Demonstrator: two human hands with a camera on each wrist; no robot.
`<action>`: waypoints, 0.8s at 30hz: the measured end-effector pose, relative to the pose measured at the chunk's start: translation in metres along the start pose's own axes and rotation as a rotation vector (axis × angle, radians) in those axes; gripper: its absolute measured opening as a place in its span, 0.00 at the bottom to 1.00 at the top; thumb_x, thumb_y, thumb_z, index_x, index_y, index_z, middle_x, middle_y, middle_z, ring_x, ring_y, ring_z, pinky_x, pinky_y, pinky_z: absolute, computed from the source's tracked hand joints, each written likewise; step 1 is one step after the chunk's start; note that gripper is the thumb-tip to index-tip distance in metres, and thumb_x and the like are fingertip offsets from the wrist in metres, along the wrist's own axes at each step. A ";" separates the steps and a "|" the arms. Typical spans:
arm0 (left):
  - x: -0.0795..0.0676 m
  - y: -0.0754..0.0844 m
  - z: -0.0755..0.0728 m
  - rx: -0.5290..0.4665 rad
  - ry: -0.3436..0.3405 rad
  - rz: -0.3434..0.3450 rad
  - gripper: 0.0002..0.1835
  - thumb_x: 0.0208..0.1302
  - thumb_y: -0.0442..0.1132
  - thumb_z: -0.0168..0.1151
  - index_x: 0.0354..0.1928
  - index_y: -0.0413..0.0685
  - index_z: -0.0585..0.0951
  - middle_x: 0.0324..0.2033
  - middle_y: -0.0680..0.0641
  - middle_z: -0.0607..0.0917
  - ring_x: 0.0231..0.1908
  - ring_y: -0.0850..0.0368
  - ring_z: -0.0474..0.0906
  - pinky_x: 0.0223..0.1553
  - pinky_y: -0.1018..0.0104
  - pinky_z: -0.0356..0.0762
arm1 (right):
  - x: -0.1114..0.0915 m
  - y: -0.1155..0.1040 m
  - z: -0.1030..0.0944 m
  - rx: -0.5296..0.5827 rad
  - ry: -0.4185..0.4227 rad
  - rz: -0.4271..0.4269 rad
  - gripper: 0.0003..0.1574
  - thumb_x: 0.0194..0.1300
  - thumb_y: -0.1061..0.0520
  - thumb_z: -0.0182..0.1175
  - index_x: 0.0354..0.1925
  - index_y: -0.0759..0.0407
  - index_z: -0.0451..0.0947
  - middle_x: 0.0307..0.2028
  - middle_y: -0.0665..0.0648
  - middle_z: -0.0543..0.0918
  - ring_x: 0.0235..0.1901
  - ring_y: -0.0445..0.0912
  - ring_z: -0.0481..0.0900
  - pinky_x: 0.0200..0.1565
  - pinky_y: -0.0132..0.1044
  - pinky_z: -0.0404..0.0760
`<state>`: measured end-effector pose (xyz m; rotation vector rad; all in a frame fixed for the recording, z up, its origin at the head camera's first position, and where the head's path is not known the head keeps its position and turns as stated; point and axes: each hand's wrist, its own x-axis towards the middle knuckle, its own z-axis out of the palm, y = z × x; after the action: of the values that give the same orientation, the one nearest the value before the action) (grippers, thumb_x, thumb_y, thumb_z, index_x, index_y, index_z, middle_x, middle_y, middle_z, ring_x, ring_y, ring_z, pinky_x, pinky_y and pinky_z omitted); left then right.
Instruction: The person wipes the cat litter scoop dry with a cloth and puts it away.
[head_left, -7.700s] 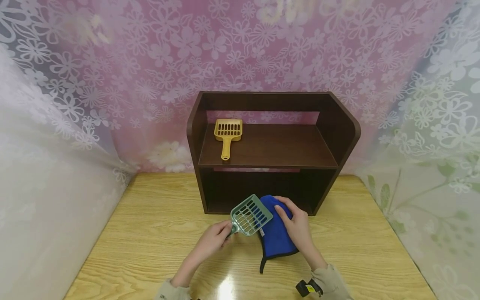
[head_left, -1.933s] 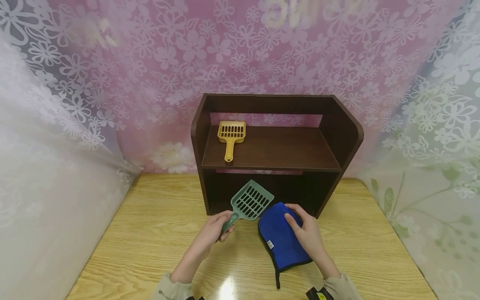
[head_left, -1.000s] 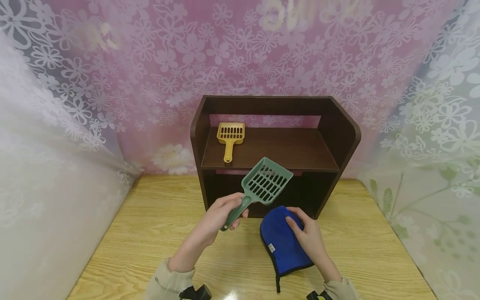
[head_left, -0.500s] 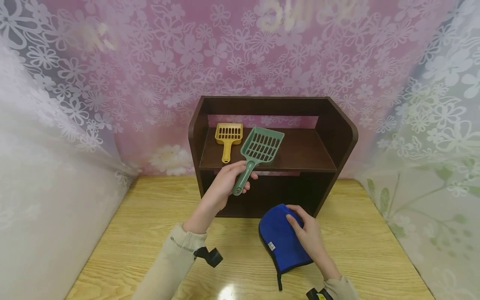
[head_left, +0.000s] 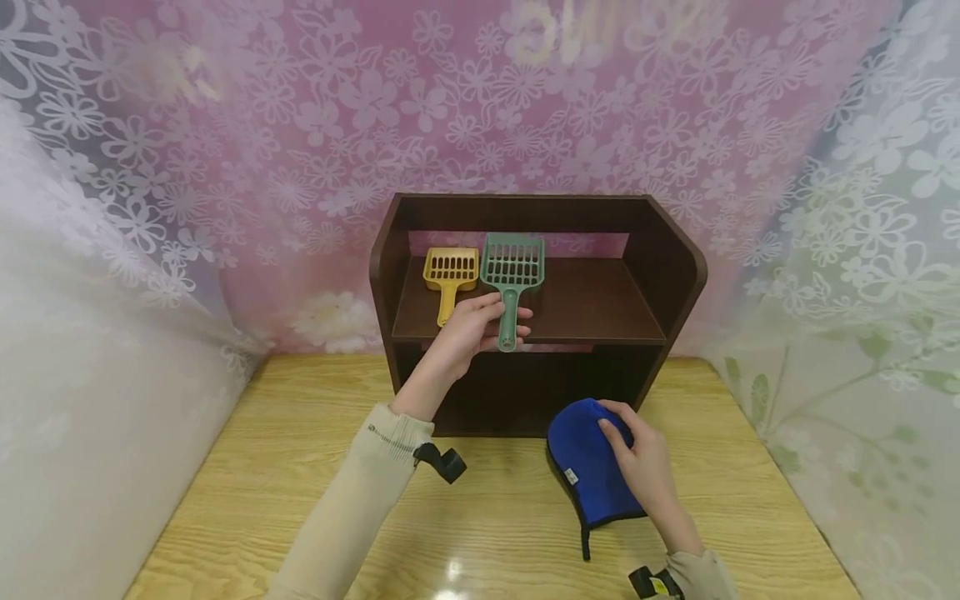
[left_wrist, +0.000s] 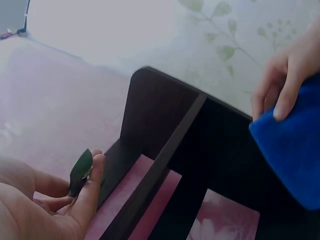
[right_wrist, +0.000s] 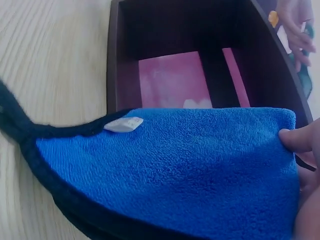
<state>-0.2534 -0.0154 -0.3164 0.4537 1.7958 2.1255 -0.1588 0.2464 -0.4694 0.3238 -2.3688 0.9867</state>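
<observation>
My left hand point(head_left: 472, 332) pinches the handle of a green litter scoop point(head_left: 510, 290), thumb on one side and fingers behind. The scoop's slotted head is over the upper board of a dark brown shelf point(head_left: 592, 304), close beside a yellow litter scoop point(head_left: 448, 285). I cannot tell whether the green scoop touches the board. Only a bit of its green handle point(left_wrist: 81, 170) shows in the left wrist view. Before the shelf's lower compartment, my right hand point(head_left: 647, 454) grips the top of a blue cloth point(head_left: 596, 471) with black trim, a white label and a hanging loop.
The shelf stands at the back of a wooden table point(head_left: 285, 500), with an open lower compartment point(head_left: 510, 392). A pink flowered curtain point(head_left: 322, 167) hangs behind it. Pale curtains stand on both sides.
My left hand has carried the green scoop up and away from the blue cloth to the upper board, turning its handle towards me. The right hand with the cloth has shifted slightly right.
</observation>
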 end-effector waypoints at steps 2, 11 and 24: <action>0.008 0.000 0.000 -0.004 0.015 -0.011 0.20 0.72 0.38 0.41 0.62 0.38 0.66 0.49 0.40 0.80 0.41 0.51 0.82 0.42 0.62 0.79 | -0.001 0.000 -0.002 0.026 -0.011 0.017 0.16 0.64 0.56 0.57 0.51 0.45 0.76 0.45 0.50 0.82 0.45 0.41 0.78 0.48 0.18 0.69; 0.029 -0.002 -0.003 0.020 0.082 -0.064 0.18 0.72 0.38 0.44 0.59 0.37 0.70 0.47 0.39 0.81 0.42 0.50 0.82 0.44 0.65 0.78 | -0.007 0.001 -0.002 0.110 -0.058 0.087 0.15 0.65 0.54 0.56 0.51 0.46 0.75 0.45 0.50 0.82 0.43 0.35 0.77 0.45 0.17 0.70; 0.035 -0.003 0.000 0.168 0.123 -0.099 0.19 0.72 0.43 0.44 0.57 0.39 0.74 0.43 0.44 0.84 0.43 0.58 0.82 0.48 0.66 0.76 | -0.032 0.034 -0.006 -0.142 -0.004 0.217 0.17 0.64 0.52 0.57 0.51 0.54 0.76 0.44 0.61 0.82 0.39 0.55 0.79 0.39 0.52 0.76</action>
<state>-0.2844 0.0005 -0.3180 0.2725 2.0308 1.9842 -0.1444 0.2752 -0.5038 0.0143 -2.5000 0.9058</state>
